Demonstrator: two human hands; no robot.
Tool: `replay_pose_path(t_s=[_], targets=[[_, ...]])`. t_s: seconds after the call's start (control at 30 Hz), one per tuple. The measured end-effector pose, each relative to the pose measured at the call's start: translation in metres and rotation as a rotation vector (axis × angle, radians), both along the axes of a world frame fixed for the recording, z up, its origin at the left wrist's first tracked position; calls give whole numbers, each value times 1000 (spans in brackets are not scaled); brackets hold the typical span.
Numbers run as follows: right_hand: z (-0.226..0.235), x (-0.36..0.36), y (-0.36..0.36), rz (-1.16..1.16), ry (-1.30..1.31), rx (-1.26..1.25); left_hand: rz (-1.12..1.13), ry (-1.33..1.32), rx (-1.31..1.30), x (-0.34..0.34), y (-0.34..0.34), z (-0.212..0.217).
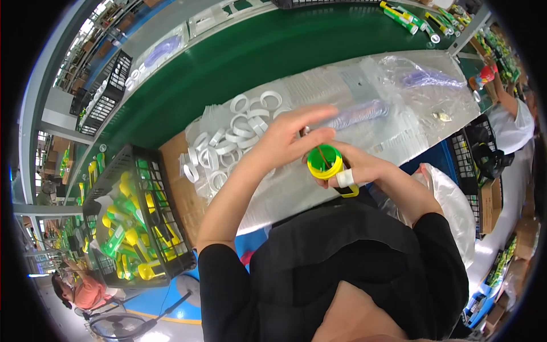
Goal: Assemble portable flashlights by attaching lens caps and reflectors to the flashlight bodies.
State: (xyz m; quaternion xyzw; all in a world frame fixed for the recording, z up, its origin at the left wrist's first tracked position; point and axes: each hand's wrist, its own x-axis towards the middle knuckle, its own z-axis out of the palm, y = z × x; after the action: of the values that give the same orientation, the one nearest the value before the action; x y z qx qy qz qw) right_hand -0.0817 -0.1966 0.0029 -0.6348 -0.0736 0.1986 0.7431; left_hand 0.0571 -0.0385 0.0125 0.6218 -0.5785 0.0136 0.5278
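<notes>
A yellow-and-green cylindrical housing (pixel 329 170), open at the top with a thin reddish wire inside, sits above the near edge of the tabletop (pixel 178 171), in front of the person's torso. The right hand (pixel 363 166), a white wrap on one digit, has its grip closed around it, hiding part of its side. The left hand (pixel 299 135) is just above the mouth, fingers extended and thumb apart; whether its grip holds the small dark piece beside the thumb, I cannot tell.

Left of the housing lies a loose pile of white rings (pixel 242 131), partly covered by the left hand and forearm. Beyond the hands, on plastic sheeting (pixel 285 196), lies a clear lavender-tinted stack of rings (pixel 362 114); a crumpled clear bag (pixel 430 80) lies farther right. At the left end, a black mesh crate (pixel 181 263) is filled with green-and-yellow flashlights (pixel 134 236). A green conveyor belt (pixel 228 74) runs behind, with more flashlights (pixel 401 20) at upper right. A whitish plastic bag (pixel 458 211) bulges beside the right elbow.
</notes>
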Motion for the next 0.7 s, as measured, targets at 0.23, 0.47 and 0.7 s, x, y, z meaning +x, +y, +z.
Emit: replay_pose_path(t_s=[0.23,0.47,0.7], targets=[[-13,-17,15,-195,-53,5,51,356,58,-49,16,-18],[-31,-26,25,-523,-170,52,87,-40,-73,-68,-4,-29],[-28,-39,-15,-648,-53,256,412,-97,294,-24,-37,-82]])
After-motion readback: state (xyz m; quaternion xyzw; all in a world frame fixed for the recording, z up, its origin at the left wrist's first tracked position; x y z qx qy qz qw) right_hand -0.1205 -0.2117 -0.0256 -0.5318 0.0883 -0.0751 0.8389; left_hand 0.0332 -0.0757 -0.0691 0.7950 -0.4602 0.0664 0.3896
